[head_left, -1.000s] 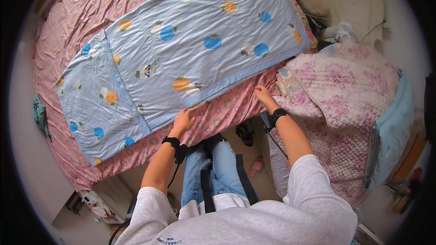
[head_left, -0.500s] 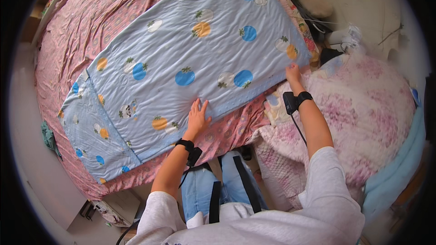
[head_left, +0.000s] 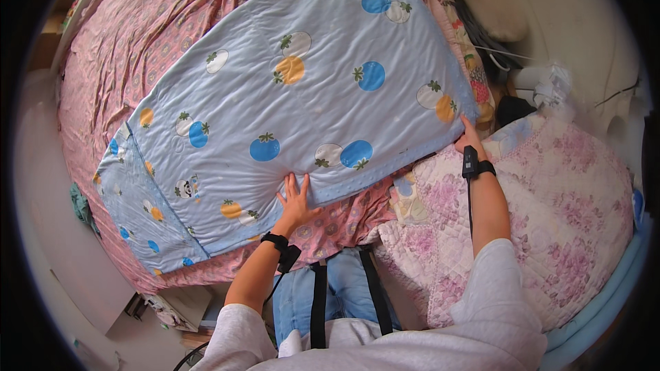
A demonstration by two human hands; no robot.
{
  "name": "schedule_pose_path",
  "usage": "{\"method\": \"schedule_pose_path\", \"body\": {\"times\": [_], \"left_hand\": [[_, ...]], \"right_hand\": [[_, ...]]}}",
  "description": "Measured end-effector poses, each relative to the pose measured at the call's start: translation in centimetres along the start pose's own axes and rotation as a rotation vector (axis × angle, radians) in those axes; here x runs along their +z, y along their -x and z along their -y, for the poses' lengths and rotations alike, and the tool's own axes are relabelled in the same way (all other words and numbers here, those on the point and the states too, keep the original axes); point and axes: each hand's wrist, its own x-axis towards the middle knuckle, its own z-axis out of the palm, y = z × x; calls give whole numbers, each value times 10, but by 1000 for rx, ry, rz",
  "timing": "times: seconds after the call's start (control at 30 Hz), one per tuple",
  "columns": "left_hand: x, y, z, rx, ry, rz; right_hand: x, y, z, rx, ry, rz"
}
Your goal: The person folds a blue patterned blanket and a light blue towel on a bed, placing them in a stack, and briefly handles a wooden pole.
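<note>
A light-blue baby blanket (head_left: 309,113), printed with blue, orange and white round fruits and small pandas, lies spread over a pink patterned bedsheet (head_left: 117,48). Its left end is folded over into a narrower flap (head_left: 141,206). My left hand (head_left: 295,205) is open, fingers spread and pressed on the blanket near its front edge, where wrinkles fan out from the fingertips. At the blanket's right front corner is my right hand (head_left: 471,137), its fingers closed on the edge with the index finger stretched along it; the fingertips are partly hidden.
A quilted pink and white floral quilt (head_left: 515,220) bulges at the right beside the bed, with a light-blue cloth (head_left: 584,326) along its rim. Cables and a white plastic-wrapped thing (head_left: 550,86) lie beyond the far right corner. A green cloth (head_left: 81,206) hangs at the bed's left edge.
My right hand has moved right and slightly nearer with the blanket's corner. My left hand's fingers have spread wider on the cloth. The view has shifted a little.
</note>
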Motion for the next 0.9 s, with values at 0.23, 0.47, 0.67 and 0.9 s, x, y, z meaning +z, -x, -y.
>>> {"method": "schedule_pose_path", "body": {"times": [0.23,0.47,0.67,0.9], "left_hand": [[-1,-1,-1,34,113,-29],[-6,-1,16,-23,314,3],[-24,12,66,-92,1394,11],[-15,91,218,-248,2337,-284]], "right_hand": [[28,53,1,-592,525,-264],[192,114,-66,-1182,1085,-341],[331,186,-249,-1578,1212,507],[322,237,-462,-1459,1662,1048]]}}
